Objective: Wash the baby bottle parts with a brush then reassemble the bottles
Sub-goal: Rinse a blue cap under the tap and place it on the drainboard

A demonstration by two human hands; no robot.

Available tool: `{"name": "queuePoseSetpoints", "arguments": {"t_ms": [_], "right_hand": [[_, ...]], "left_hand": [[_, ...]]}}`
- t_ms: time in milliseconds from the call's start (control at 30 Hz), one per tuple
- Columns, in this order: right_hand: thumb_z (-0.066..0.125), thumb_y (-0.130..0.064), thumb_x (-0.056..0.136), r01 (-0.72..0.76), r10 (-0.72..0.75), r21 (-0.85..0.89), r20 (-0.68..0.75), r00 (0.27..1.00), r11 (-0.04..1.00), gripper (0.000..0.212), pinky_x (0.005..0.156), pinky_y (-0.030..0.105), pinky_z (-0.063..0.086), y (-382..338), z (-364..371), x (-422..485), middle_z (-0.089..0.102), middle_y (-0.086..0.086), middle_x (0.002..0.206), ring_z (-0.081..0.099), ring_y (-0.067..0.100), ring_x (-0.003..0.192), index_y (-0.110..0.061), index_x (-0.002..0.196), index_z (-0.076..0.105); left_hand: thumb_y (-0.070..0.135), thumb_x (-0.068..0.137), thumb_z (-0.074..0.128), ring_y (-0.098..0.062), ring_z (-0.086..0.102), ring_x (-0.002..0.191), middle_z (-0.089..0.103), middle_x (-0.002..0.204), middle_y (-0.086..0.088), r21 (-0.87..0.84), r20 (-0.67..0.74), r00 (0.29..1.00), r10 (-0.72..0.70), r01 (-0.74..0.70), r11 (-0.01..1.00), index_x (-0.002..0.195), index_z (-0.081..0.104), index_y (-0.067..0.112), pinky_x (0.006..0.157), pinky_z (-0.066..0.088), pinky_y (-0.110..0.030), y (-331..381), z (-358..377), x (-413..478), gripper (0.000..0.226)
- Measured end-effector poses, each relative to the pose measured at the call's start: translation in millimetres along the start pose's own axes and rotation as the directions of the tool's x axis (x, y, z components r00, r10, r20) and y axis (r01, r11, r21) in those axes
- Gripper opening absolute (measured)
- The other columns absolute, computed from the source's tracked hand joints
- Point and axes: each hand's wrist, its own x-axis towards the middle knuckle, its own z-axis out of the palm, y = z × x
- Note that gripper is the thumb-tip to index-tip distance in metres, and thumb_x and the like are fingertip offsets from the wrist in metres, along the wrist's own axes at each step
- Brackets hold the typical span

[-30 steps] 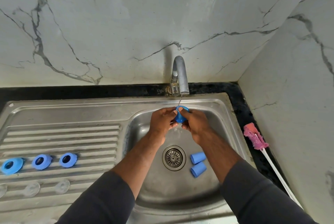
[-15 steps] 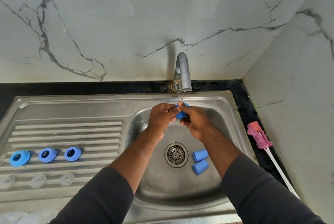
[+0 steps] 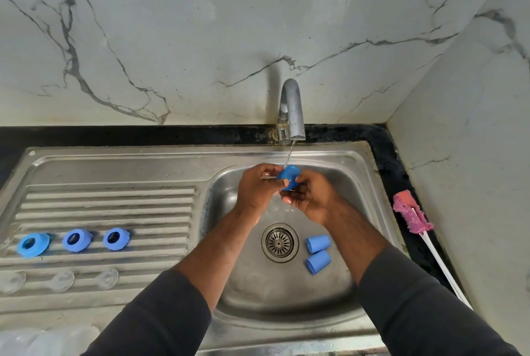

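Note:
A blue bottle cap is held between both hands over the sink basin, right under a thin stream from the tap. My left hand pinches its left side and my right hand grips its right side from below. Two more blue caps lie on their sides in the basin, right of the drain. Three blue collar rings sit in a row on the drainboard. In front of them lie three clear teats.
A pink sponge brush with a long white handle lies on the black counter strip right of the sink, against the marble side wall. Clear bottle bodies show faintly at the bottom left. The marble back wall stands close behind the tap.
The cap has turned a little between my fingers under the stream; both hands stay in the same spot. The view has shifted slightly.

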Motion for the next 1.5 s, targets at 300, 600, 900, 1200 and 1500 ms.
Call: {"name": "queuePoseSetpoints", "arguments": {"t_ms": [300,600,900,1200,1500], "right_hand": [[0.063,-0.010,0.096,0.074,-0.079,0.170,0.020,0.997,0.983,0.031,0.083,0.033,0.060,-5.6,11.5,2.2,0.063,0.025,0.122,0.067,0.027,0.101,0.004,0.123,0.058],[0.056,-0.019,0.099,0.027,-0.039,0.273,0.038,0.999,0.962,0.040,0.078,0.035,0.063,-4.1,-0.3,1.3,0.062,0.027,0.124,0.073,0.030,0.094,0.001,0.132,0.051],[0.059,-0.008,0.097,0.110,-0.114,0.041,0.126,0.986,0.993,0.030,0.068,0.030,0.058,-13.7,5.0,7.0,0.067,0.019,0.111,0.068,0.023,0.086,-0.006,0.127,0.060],[0.070,0.014,0.082,0.216,-0.190,-0.259,0.120,0.974,0.942,0.056,0.087,0.040,0.061,3.2,3.2,9.0,0.064,0.007,0.126,0.067,0.026,0.111,-0.014,0.129,0.059],[0.085,-0.017,0.077,0.436,-0.633,-0.688,-0.044,0.773,0.580,0.053,0.084,0.024,0.051,-3.3,11.3,-1.5,0.065,-0.010,0.112,0.062,0.007,0.095,-0.025,0.124,0.061]], "left_hand": [[-0.001,0.087,0.072,-0.024,0.073,0.095,0.075,0.097,-0.008,-0.222,-0.035,0.989,-0.144,0.133,0.966,0.099,0.069,0.014,0.084,0.061,-0.033,5.1,-2.2,0.8,0.020],[0.001,0.085,0.076,-0.012,0.074,0.078,0.076,0.086,-0.002,-0.194,0.023,0.995,-0.096,0.099,0.976,0.096,0.072,0.013,0.070,0.060,-0.023,11.9,-1.4,1.5,0.017],[0.018,0.093,0.070,-0.026,0.074,0.094,0.076,0.099,-0.012,-0.277,0.028,0.983,-0.183,0.183,0.943,0.104,0.070,0.008,0.086,0.061,-0.041,17.1,-5.4,12.3,0.014],[-0.002,0.095,0.059,-0.027,0.073,0.099,0.074,0.109,-0.014,-0.249,0.073,0.963,-0.258,0.268,0.931,0.109,0.070,0.008,0.084,0.061,-0.037,-1.0,-17.9,2.2,0.019],[0.009,0.101,0.056,-0.024,0.071,0.101,0.074,0.109,-0.006,-0.182,0.033,0.937,-0.347,0.348,0.920,0.117,0.067,0.015,0.077,0.060,-0.032,0.0,-19.4,-3.8,0.021]]}}
